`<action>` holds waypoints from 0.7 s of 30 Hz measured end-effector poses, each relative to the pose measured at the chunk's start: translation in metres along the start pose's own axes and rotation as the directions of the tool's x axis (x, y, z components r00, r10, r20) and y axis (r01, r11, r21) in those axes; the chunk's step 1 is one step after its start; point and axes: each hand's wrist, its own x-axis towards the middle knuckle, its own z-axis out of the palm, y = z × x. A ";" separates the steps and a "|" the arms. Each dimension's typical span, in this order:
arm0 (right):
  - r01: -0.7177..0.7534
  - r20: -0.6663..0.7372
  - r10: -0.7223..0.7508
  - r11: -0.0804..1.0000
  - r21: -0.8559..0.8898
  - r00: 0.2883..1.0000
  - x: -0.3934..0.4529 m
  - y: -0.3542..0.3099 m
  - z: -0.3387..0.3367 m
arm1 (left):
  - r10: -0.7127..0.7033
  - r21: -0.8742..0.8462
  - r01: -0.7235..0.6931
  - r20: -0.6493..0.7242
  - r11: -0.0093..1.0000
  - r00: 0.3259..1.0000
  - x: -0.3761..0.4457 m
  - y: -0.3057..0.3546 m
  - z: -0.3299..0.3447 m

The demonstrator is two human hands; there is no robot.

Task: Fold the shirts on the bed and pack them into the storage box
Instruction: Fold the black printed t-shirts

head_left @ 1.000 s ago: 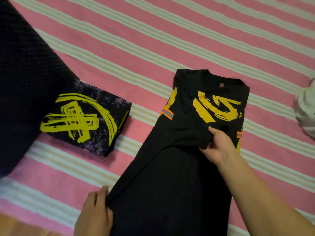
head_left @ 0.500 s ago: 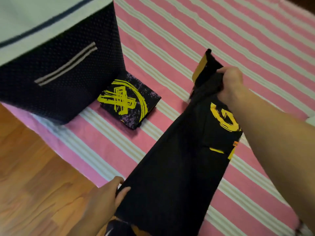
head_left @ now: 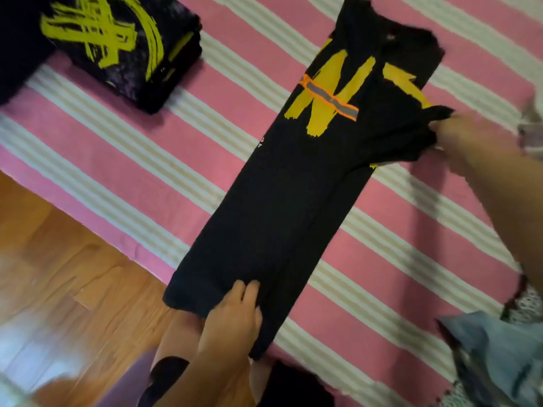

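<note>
A black shirt (head_left: 282,207) with yellow brush marks and an orange-grey reflective band lies lengthwise on the pink striped bed (head_left: 123,160), folded into a long narrow strip. My left hand (head_left: 232,315) grips its hem at the bed's near edge. My right hand (head_left: 470,139) pinches a bunched sleeve at the shirt's right side, near the chest print. A second black shirt (head_left: 123,48) with a yellow-green print lies folded at the top left. The dark storage box (head_left: 17,51) shows only as a corner at the far left.
Wooden floor (head_left: 58,274) runs along the bed's near-left edge. Light blue and patterned clothes (head_left: 493,356) lie at the lower right, and a pale garment (head_left: 531,124) sits at the right edge behind my right hand.
The shirt was held up off the bed by my right hand; now it lies flat and stretched out. My right hand has shifted to the sleeve at its right side. The view has dropped closer.
</note>
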 end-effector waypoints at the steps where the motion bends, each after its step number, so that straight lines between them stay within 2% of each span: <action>1: -0.053 0.042 0.051 0.997 0.061 0.998 0.002 0.007 0.008 | -0.003 -0.002 0.003 -0.025 1.000 1.000 -0.004 0.000 0.005; 4: -0.136 0.107 0.116 0.968 0.209 0.988 0.001 0.007 0.018 | -0.047 -0.050 0.047 -0.003 0.998 0.999 -0.018 0.003 0.002; 6: -0.020 -0.046 0.034 0.962 0.274 0.998 0.002 -0.011 0.010 | -0.084 -0.077 0.081 -0.042 0.994 0.996 -0.031 0.010 -0.013; 8: 0.175 -0.212 -0.134 0.967 0.188 0.968 -0.002 -0.027 -0.008 | -0.087 -0.077 0.080 -0.084 0.994 0.993 -0.041 0.016 -0.027; 10: 0.253 -0.227 -0.224 0.961 0.108 0.948 -0.020 -0.037 -0.022 | -0.066 -0.063 0.061 -0.078 0.996 0.995 -0.051 0.024 -0.036; 15: 0.173 -0.205 -0.163 0.984 0.033 0.965 -0.024 -0.012 -0.037 | -0.003 -0.042 0.006 0.075 0.999 0.997 -0.059 0.041 -0.018; 17: 0.092 -0.182 -0.102 0.994 -0.063 0.978 -0.025 0.012 -0.036 | 0.010 0.029 -0.014 0.135 0.999 0.991 -0.051 0.037 -0.004; 19: 0.014 -0.250 -0.059 0.984 -0.178 0.966 -0.035 0.037 -0.028 | 0.026 0.100 -0.043 0.162 0.994 0.986 -0.046 0.029 0.000; 21: 0.076 -0.291 -0.137 0.975 -0.209 0.947 -0.071 0.063 -0.008 | 0.062 0.080 -0.074 0.140 0.994 0.988 -0.049 0.017 -0.004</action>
